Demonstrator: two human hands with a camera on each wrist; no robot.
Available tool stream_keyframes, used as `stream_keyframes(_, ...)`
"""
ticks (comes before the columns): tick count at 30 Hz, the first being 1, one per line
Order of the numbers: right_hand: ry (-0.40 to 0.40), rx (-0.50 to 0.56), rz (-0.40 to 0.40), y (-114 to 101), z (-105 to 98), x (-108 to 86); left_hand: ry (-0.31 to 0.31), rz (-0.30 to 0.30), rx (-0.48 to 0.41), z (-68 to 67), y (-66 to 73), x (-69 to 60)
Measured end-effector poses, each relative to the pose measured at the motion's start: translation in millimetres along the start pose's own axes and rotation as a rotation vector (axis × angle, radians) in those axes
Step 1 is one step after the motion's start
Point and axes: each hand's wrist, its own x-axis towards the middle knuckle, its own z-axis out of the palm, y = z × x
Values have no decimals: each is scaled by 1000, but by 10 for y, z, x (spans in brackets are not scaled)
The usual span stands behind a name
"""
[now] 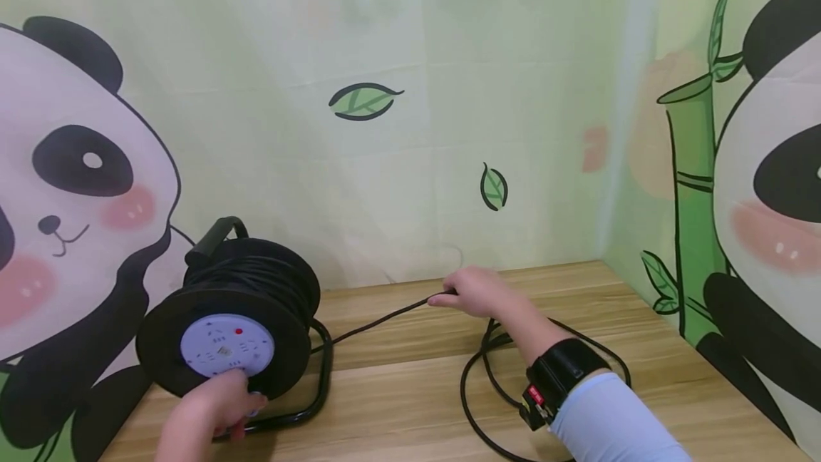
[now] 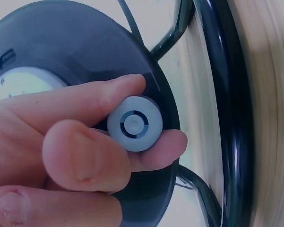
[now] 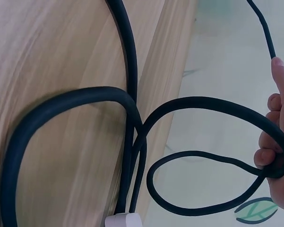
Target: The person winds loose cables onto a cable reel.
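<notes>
A black cable reel stands at the left of the wooden table, with a pale socket panel bearing a red button. At the reel's lower front is my left hand; its fingers hold the round grey crank knob, one above it and one below. My right hand grips the black cable, which runs taut from the reel's right side. Past that hand, the loose cable hangs in loops, clear in the right wrist view, where a white end piece, maybe the plug, shows at the bottom.
Cable coils lie on the table under my right forearm. The reel's black tube stand juts out to its right. A panda-printed cloth hangs along the back and right side.
</notes>
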Motion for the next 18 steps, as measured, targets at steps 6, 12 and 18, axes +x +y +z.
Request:
stream_keyframes(6, -5, -9, -13, -66, 43, 24, 10, -6, -16, -21, -90, -9)
stream_keyframes(12, -7, -11, -28, -147, 79, 70, 9, -41, -70, -58, -203, -23)
stream_keyframes(18, -18, -21, -59, -245, 92, 114, 11, -35, -81, -92, -348, -7)
